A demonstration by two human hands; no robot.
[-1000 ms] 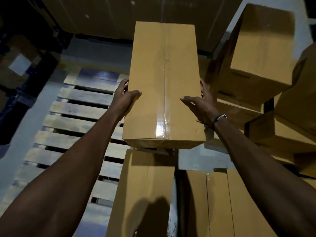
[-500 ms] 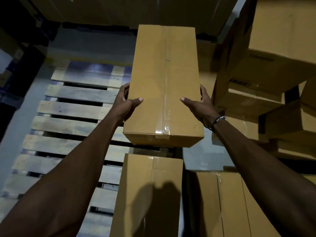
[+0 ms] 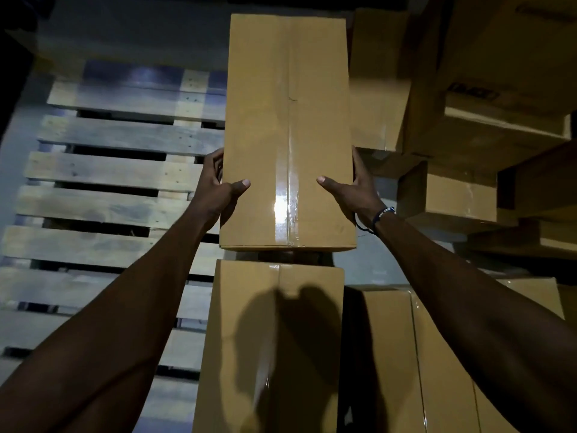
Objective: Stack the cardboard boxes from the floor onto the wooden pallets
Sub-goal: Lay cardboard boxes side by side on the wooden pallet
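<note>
The left hand (image 3: 218,195) grasps the left side of a long tan cardboard box sealed with clear tape (image 3: 288,129), thumb lying on the top face and fingers curled down the side wall. The right hand (image 3: 352,192) mirrors it on the right side, thumb on top, fingers wrapped round the edge; a dark beaded bracelet (image 3: 379,215) sits at that wrist. Both arms are stretched out, and the box is held lengthwise away from the person, over the right edge of the grey slatted wooden pallet (image 3: 118,170). Whether its underside already touches the slats is hard to tell in the dim light. Just nearer the person, a second tan taped cardboard box (image 3: 274,339) lies end to end with it along the same pallet edge, crossed by a dark shadow. Right of that one lies another tan cardboard box (image 3: 437,370). Farther right, a loose pile of brown cardboard boxes (image 3: 487,126) sits at odd angles on the grey concrete floor (image 3: 368,267).
</note>
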